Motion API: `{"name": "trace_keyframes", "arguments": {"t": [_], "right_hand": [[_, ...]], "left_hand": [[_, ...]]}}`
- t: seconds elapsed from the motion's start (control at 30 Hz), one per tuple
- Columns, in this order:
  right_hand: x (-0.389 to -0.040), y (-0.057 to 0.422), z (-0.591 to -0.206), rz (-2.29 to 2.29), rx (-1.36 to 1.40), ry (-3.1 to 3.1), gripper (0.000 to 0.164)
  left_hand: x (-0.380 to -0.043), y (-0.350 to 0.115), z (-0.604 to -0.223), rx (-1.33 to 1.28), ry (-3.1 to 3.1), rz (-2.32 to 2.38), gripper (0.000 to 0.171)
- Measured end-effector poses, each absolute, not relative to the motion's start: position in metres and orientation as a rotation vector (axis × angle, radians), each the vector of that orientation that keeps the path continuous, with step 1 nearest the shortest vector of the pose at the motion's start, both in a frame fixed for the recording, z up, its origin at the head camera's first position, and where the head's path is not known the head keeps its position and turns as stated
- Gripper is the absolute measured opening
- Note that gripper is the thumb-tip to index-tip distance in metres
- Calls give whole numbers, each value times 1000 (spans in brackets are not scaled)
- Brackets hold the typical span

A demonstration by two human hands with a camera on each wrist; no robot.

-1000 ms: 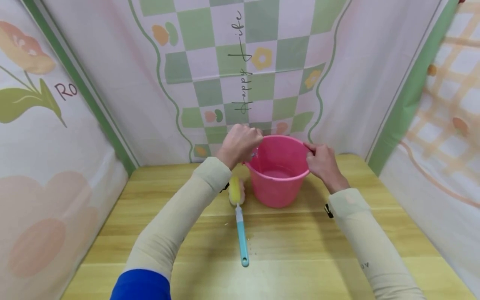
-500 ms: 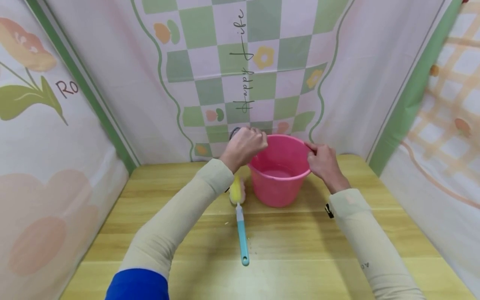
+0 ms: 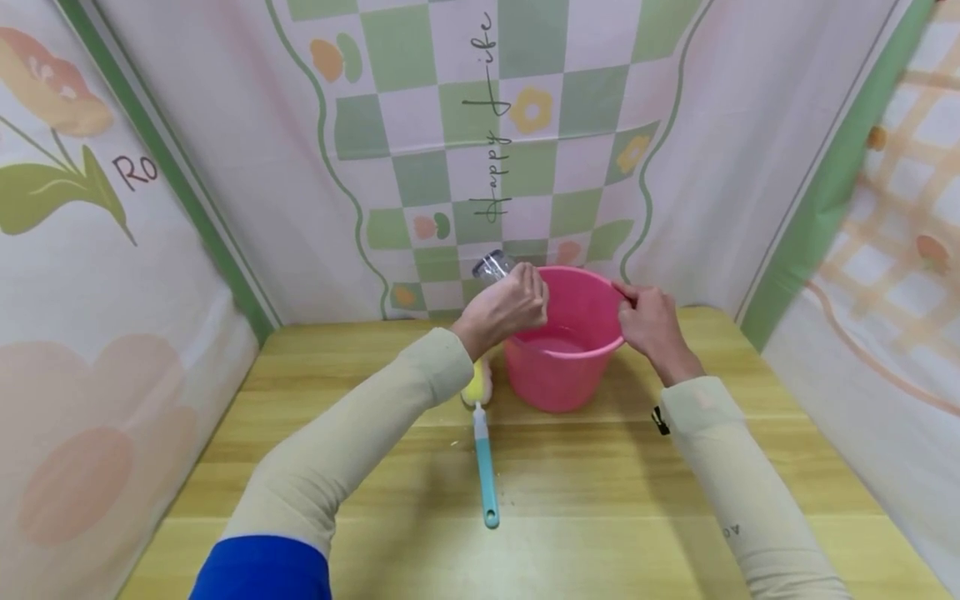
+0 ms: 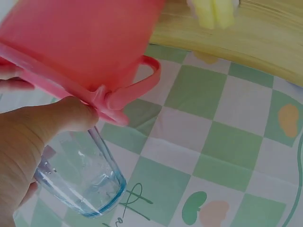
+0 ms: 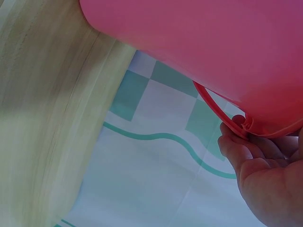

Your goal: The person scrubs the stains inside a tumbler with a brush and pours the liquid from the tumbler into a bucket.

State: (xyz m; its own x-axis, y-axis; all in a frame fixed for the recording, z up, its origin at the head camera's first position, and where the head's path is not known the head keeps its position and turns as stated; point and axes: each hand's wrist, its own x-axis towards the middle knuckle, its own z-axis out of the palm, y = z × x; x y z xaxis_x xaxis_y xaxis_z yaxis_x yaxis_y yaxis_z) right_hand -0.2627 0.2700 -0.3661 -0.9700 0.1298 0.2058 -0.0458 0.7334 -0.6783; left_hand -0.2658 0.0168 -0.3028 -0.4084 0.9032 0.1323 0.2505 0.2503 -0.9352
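A pink bucket (image 3: 558,383) stands on the wooden table. My left hand (image 3: 506,310) grips a clear drinking glass (image 4: 87,175) at the bucket's left rim. The glass is tilted, its bluish base pointing up and back in the head view; its mouth is hidden by the hand. In the left wrist view the thumb lies along the glass right beside the bucket's rim and handle (image 4: 137,90). My right hand (image 3: 651,327) holds the bucket's right rim, with fingers curled under it near the handle joint in the right wrist view. A shallow layer of water shows on the bucket's floor.
A bottle brush with a yellow sponge head (image 3: 476,385) and a teal handle (image 3: 487,479) lies on the table (image 3: 360,467), left of the bucket. Small wet specks are near it. A patterned curtain (image 3: 420,125) hangs close behind the bucket, with more cloth at both sides.
My left hand has moved right over the bucket's rim and turned, tipping the glass so its base comes into view. The right hand keeps its hold on the rim; the bucket stays in place.
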Motion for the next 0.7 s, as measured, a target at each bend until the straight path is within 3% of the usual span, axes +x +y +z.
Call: {"name": "trace_keyframes", "arguments": {"t": [0.3,0.57,0.63,0.7], "right_hand": [[-261,269,-365,1066,-68,-2695,46],[-262,270,-365,1065,-67,-2697,47],[-263,270,-365,1070,-70,-2699,47],[-263,271,-366,1066,-74,-2695,47]], "left_hand": [[-267,12,-300,-1070,-1901,1100,36],[-264,-7,-285,-935,-2287,420,12],[-262,-13,-278,-880,-2428,199,18],[-260,-21,-273,-804,-2539,2,40]]}}
